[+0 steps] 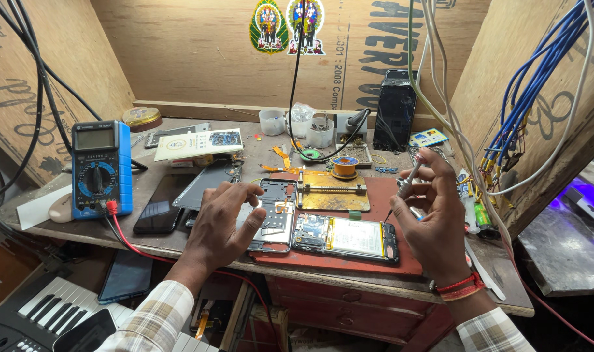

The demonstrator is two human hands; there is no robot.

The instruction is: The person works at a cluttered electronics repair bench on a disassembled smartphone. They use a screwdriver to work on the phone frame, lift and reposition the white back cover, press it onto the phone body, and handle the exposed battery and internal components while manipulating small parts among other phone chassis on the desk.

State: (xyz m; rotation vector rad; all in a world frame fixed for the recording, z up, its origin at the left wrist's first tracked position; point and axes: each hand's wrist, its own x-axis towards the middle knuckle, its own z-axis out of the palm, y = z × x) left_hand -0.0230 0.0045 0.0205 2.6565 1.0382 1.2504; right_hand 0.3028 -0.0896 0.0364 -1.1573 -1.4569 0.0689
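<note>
Head view: a small screwdriver [406, 186] is pinched in the right hand [434, 221], grip closed on it, tip angled down toward the opened phone [346, 238] on the red mat [388, 195] — held pen-like, likely for fine control. The left hand [222, 221] is spread, grip open, fingertips pressing the phone frame [271, 215] flat on the surface [160, 238] — just left of the opened phone. A multimeter [101, 168] stands well left.

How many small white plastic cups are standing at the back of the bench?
3: one white cup on the left, one in the middle, one just right of it. Others may be hidden.
</note>
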